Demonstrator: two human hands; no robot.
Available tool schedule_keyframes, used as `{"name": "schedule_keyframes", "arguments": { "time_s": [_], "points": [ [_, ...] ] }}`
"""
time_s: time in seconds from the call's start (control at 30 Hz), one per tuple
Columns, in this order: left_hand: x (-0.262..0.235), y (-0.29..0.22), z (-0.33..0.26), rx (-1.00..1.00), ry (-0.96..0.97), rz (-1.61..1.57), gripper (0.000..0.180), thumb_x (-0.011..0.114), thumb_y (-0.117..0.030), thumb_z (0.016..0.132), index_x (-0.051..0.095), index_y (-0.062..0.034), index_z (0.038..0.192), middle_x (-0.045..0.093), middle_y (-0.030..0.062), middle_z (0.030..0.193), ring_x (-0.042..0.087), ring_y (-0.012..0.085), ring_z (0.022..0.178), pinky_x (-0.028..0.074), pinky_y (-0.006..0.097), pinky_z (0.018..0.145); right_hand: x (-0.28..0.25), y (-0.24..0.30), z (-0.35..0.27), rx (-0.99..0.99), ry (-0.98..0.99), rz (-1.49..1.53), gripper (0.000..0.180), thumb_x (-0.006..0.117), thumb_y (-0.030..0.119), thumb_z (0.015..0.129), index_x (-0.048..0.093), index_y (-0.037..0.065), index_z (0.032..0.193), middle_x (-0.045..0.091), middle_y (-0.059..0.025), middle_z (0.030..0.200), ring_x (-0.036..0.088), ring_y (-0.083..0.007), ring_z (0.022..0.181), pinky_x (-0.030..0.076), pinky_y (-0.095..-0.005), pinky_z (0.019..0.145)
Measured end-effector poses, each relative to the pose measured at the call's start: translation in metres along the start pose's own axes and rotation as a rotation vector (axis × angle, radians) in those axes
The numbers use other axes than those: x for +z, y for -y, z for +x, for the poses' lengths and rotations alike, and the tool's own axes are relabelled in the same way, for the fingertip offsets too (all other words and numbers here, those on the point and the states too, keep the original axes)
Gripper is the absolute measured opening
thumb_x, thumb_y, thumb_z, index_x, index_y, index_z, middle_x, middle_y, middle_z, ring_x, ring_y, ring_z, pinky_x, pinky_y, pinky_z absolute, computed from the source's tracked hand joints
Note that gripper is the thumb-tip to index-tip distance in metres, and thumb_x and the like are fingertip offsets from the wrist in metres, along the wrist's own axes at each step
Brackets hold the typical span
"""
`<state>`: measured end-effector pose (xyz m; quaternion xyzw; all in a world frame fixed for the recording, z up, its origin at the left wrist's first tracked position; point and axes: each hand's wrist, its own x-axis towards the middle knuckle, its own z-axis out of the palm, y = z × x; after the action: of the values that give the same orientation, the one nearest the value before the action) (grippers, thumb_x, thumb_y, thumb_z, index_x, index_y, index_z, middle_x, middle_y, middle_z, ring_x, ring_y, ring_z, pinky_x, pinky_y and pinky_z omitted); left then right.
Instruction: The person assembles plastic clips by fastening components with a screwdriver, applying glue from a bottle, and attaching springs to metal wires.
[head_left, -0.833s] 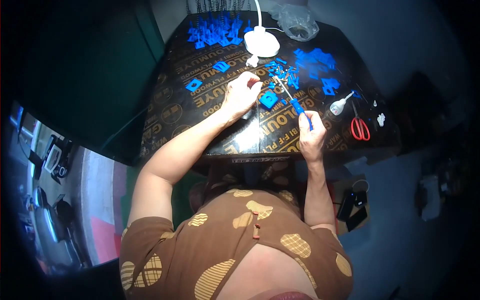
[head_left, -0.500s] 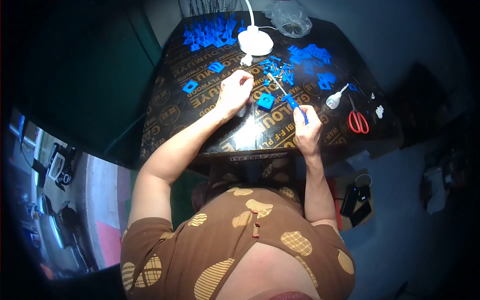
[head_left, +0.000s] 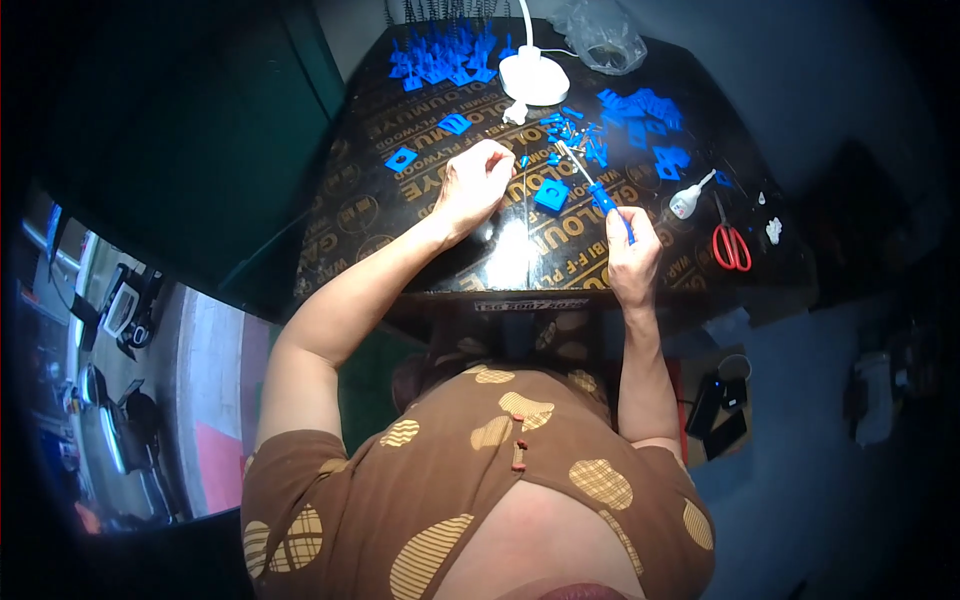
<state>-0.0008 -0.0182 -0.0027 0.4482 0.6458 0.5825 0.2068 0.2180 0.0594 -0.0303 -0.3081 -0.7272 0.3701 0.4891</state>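
Screwdriver [head_left: 602, 197] first: the right hand [head_left: 632, 250] has its smooth blue handle pinched between thumb and curled fingers, the slim metal shaft slanting away toward the pile of small blue parts and metal pins [head_left: 588, 142]. From my remote seat I see its tip at the near edge of that heap, but I can't tell whether it touches anything. The left hand [head_left: 475, 185] is bent at the wrist, fingers curled with thumb and forefinger drawn close; whether something small is caught between them, I cannot make out. Just right of it lies a squarish, hard-looking blue block [head_left: 550, 194] with a rounded hollow in its face.

Farther out on the right I have flat blue plates [head_left: 640, 110] in a loose stack, a white bottle with a thin nozzle [head_left: 684, 203], scissors [head_left: 731, 248] with red looped handles, and a crumpled white scrap [head_left: 773, 231]. On the left, a flat blue square [head_left: 401, 160] shows a round dark opening. Along the far side I find bristling blue pieces [head_left: 445, 62] beside dark coiled springs [head_left: 455, 12], a glossy white rounded lamp base [head_left: 535, 78] and a wrinkled clear bag [head_left: 612, 50], all on a dark, shiny tabletop [head_left: 335, 250] printed in gold.
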Motion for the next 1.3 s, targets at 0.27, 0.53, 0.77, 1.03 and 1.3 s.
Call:
{"name": "schedule_keyframes", "arguments": {
  "time_s": [0.27,0.53,0.77,1.03,1.3],
  "points": [
    [0.005,-0.007,-0.034,0.312,0.066,0.325,0.013,0.062,-0.011,0.087,0.063,-0.0012,0.096,0.068,0.0090,0.080,0.061,0.0119,0.066,0.049,0.027,0.060,0.001,-0.003,0.002,-0.038,-0.026,-0.018,0.020,0.058,0.018,0.093,0.060,-0.002,0.088,0.057,-0.0068,0.064,0.053,-0.0128,0.057,0.042,-0.0296,0.053],
    [-0.006,-0.004,-0.035,0.493,0.034,0.494,0.011,0.063,-0.011,0.084,0.061,-0.0025,0.091,0.065,0.0129,0.076,0.063,0.0239,0.061,0.050,0.032,0.058,0.003,-0.004,0.001,-0.059,-0.037,-0.023,0.019,0.058,0.016,0.093,0.060,-0.002,0.088,0.055,-0.0055,0.064,0.050,-0.0116,0.058,0.042,-0.0293,0.053],
    [-0.041,-0.001,-0.006,0.516,0.018,0.855,0.013,0.058,-0.018,0.087,0.059,-0.0054,0.091,0.065,0.0162,0.083,0.065,0.0332,0.075,0.052,0.041,0.068,0.000,0.001,-0.001,-0.045,-0.009,-0.062,0.019,0.058,0.016,0.093,0.060,-0.002,0.089,0.055,-0.0070,0.064,0.050,-0.0133,0.057,0.041,-0.0304,0.053],
    [-0.105,0.020,0.037,0.341,0.025,1.458,0.018,0.047,-0.015,0.086,0.058,-0.0010,0.087,0.066,0.0196,0.085,0.069,0.0320,0.073,0.057,0.041,0.064,0.002,-0.002,-0.001,-0.085,-0.014,-0.063,0.019,0.059,0.016,0.093,0.060,-0.002,0.089,0.057,-0.0106,0.064,0.052,-0.0166,0.056,0.042,-0.0321,0.053],
    [-0.158,0.042,0.059,0.102,0.193,1.793,0.023,0.052,-0.010,0.084,0.070,0.0003,0.094,0.069,0.0184,0.096,0.069,0.0293,0.089,0.057,0.040,0.072,0.003,-0.004,-0.001,-0.094,0.007,-0.069,0.019,0.059,0.016,0.092,0.061,-0.002,0.090,0.058,-0.0126,0.065,0.053,-0.0184,0.057,0.043,-0.0332,0.054]
  ]
}}
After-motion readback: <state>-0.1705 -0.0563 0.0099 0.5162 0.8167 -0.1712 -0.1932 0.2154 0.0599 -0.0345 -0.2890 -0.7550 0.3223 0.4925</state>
